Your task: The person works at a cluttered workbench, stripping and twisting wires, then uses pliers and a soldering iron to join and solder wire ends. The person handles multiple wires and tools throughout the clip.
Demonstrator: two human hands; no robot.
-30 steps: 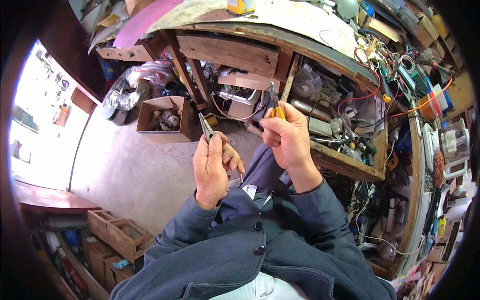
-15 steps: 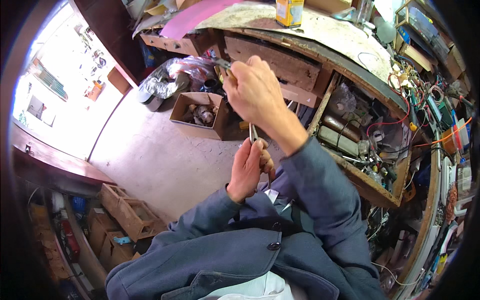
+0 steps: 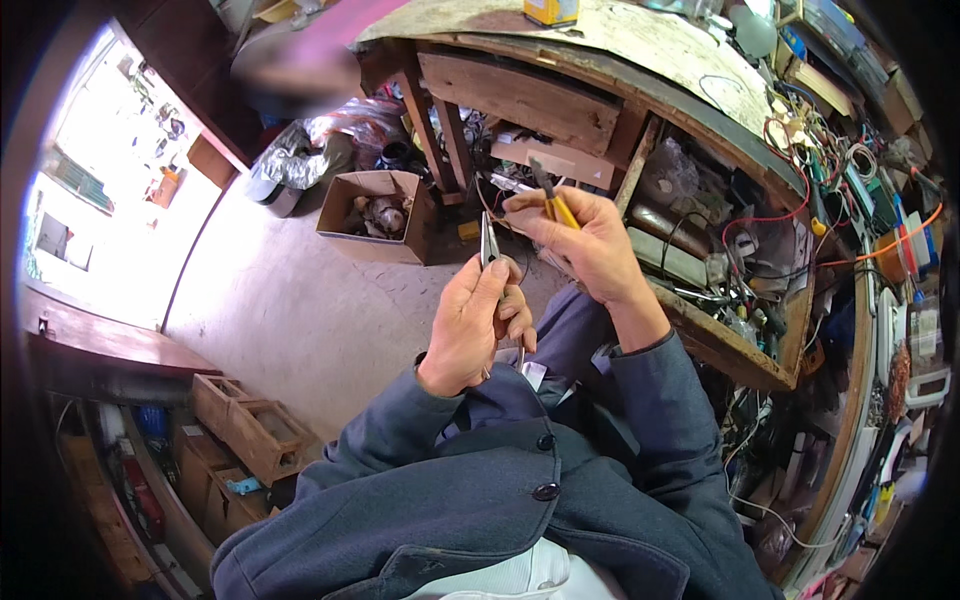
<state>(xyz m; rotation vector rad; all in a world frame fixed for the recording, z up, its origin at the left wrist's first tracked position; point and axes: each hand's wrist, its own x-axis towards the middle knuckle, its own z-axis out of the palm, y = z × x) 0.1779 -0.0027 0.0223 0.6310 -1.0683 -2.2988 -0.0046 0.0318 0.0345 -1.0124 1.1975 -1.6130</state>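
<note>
The left hand [image 3: 470, 318] grasps a pair of slim, silver-grey metal long-nose pliers [image 3: 489, 243], thumb laid along the side near the pivot and fingers curled around the lower part. The pliers stand nearly upright in the view, their narrow tip pointing away from the body. Just to their right, the right hand [image 3: 596, 245] grasps a dark-headed hand tool with bright yellow grips [image 3: 554, 198], its head tilted up and to the left. The right thumb and forefinger reach toward the plier tip; whether they pinch something thin there is too small to tell. Both hands are in mid-air above the lap, before the buttoned dark grey jacket [image 3: 450, 510].

Beyond the left hand, a brown cardboard box with its top uncovered [image 3: 363, 248] stands on the pale grey floor [image 3: 270, 320], holding a rounded, dull metallic object [image 3: 385, 214]. To the right of the right hand, a worn wooden drawer [image 3: 725, 348] is pulled out, filled with cables, plastic bags and small parts. Above it runs a long, worn tabletop with a pale covering [image 3: 650, 45], carrying a small yellow cardboard carton [image 3: 551, 11] near its front edge. At lower left lies a brown wooden frame with compartments [image 3: 250, 428].
</note>
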